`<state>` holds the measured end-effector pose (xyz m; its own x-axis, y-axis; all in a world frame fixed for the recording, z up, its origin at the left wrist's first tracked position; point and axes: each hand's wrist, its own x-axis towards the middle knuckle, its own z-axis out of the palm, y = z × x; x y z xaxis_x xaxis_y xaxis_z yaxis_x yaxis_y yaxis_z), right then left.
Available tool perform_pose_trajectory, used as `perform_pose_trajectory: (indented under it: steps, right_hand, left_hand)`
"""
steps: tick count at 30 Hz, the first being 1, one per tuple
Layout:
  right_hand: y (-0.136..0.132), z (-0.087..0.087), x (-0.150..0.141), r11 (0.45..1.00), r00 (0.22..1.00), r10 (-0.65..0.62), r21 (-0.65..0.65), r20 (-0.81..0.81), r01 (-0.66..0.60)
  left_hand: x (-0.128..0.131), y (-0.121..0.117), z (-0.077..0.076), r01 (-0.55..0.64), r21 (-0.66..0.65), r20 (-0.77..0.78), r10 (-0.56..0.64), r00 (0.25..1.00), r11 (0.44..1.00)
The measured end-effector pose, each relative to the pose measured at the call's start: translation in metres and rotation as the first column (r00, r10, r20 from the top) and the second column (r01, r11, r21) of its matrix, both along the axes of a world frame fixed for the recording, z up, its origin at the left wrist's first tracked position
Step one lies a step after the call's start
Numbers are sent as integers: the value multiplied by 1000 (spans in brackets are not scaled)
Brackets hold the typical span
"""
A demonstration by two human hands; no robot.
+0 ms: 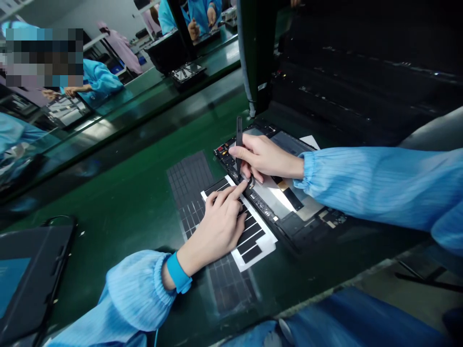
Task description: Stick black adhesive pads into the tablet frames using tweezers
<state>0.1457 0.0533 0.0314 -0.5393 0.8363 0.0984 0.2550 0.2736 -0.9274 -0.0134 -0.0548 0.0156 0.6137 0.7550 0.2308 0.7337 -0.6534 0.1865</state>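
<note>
An opened tablet-like electronic device (pixel 285 212) lies on the green bench, its inner parts exposed. Over its left edge, my right hand (pixel 262 154) is closed around dark tweezers (pixel 239 127), held upright with the tips down at the device's edge. My left hand (pixel 222 219) rests over a white sheet of black strips (pixel 249 236). Its index finger reaches to the device's edge beside the tweezer tips, while the other fingers curl loosely. Whatever lies under that fingertip is hidden. Beneath the white sheet are dark, gridded sheets (pixel 191 178).
A dark case or tray with a blue panel (pixel 14 284) sits at the left on the green bench (pixel 119 202). Black equipment (pixel 354 72) stands behind the device. Co-workers in blue (pixel 101 79) and a person in pink (pixel 121 46) are across the bench.
</note>
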Motion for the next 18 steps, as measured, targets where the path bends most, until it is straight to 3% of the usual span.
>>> perform_pose_trajectory:
  steps: [7, 13, 18]
  right_hand:
    - [1, 1, 1, 994, 1000, 5, -108, -22, -8]
    - [1, 1, 1, 987, 999, 2, -162, -36, -8]
    - [2, -1, -2, 986, 999, 5, -167, -37, -11]
  left_hand:
    - [1, -7, 0, 186, -4, 63, -185, 981, 983]
    - [1, -9, -5, 2, -84, 165, 12, 986, 996]
    - [13, -27, -2, 12, -242, 207, 39, 977, 970]
